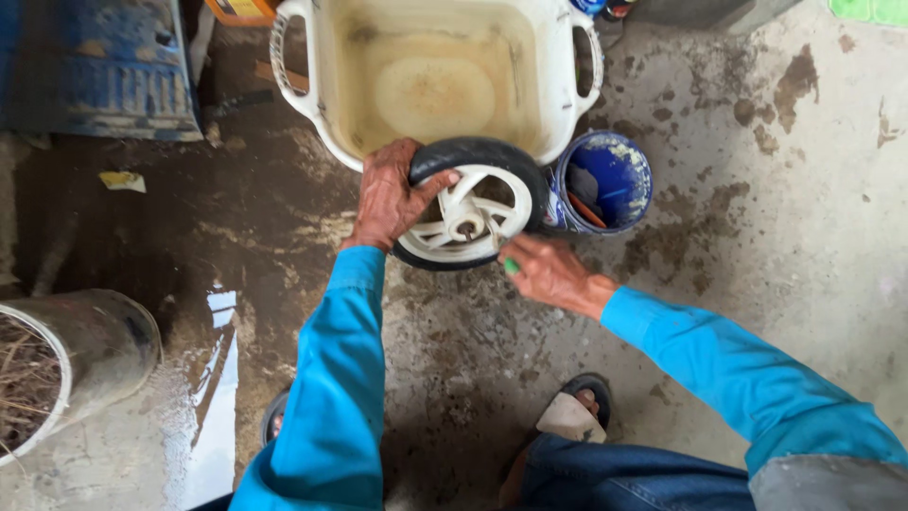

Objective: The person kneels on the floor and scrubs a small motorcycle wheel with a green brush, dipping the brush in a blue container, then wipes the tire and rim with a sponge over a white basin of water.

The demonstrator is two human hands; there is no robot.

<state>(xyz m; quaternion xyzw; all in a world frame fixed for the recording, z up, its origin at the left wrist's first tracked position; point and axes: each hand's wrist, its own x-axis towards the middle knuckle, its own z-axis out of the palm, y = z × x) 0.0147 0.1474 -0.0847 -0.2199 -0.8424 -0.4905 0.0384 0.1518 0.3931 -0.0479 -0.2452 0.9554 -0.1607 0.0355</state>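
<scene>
My sandalled foot point(579, 409) is planted on the stained concrete floor point(813, 246) just under me, so I can lean forward over the work with both blue sleeves stretched out. A puddle point(213, 397) lies on the floor by my left side, and a grey pot point(85, 355) of dry stalks stands beyond it at the left edge.

My right hand point(547, 273) is closed in a pinching grip on a small green thing point(512, 266), most of it hidden in my fingers, so I cannot say what it is. I hold it at the lower right edge of the small wheel point(470, 203), close against the black tyre. My left hand point(390, 194) wraps over the tyre's left side, fingers curled around the rubber and thumb lying across a white spoke; that grip keeps the wheel upright and steady, its face turned up toward me, so the other hand can get at it.

The wheel sits low, propped against the near rim of the white tub point(567, 85), which holds shallow, murky water. Just to the right, touching the tyre or nearly so, stands a blue bucket point(624, 175) with a stick-like thing leaning inside. Farther left, a worn blue panel point(95, 76) lies at the top edge.
</scene>
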